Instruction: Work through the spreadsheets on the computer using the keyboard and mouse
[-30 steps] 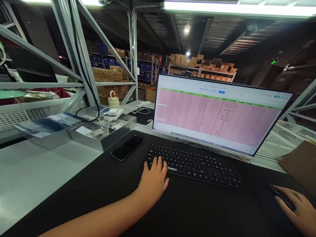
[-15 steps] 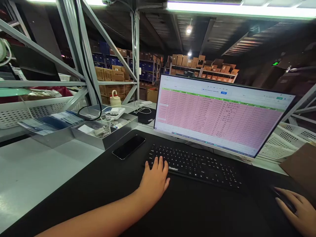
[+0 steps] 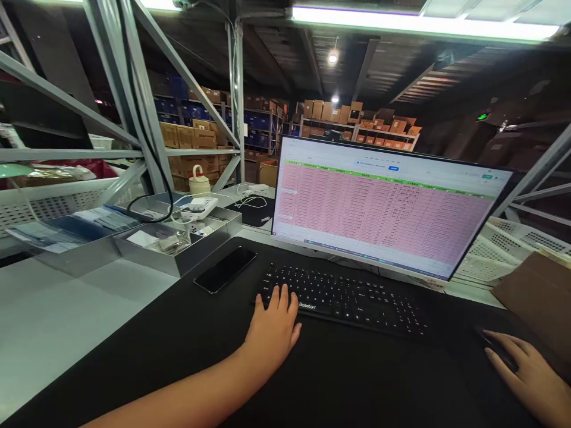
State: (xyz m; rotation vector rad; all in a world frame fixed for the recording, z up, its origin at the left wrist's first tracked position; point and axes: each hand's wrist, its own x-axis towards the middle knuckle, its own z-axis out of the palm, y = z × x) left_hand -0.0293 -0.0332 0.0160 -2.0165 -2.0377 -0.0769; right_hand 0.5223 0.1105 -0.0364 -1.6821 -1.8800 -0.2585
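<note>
My left hand (image 3: 273, 324) lies with fingers spread on the left end of a black keyboard (image 3: 352, 303), its fingertips over the lower keys. Far to the right, my right hand (image 3: 526, 368) is wrapped round a black computer mouse (image 3: 503, 355), mostly covered by the fingers. Behind the keyboard stands a monitor (image 3: 379, 208) showing a spreadsheet with pink rows and a green header. A black phone (image 3: 226, 269) lies face up on the dark desk mat (image 3: 339, 380), left of the keyboard.
Grey trays (image 3: 178, 255) with small packets and a white power strip (image 3: 198, 208) stand at the left. Beyond them is a cream bottle (image 3: 198, 181). A cardboard piece (image 3: 530, 291) and white baskets (image 3: 486, 255) sit at the right. Metal rack posts (image 3: 236, 107) rise behind.
The whole view has shifted slightly, so things appear a little further left. Both hands keep their places on the keyboard and the mouse.
</note>
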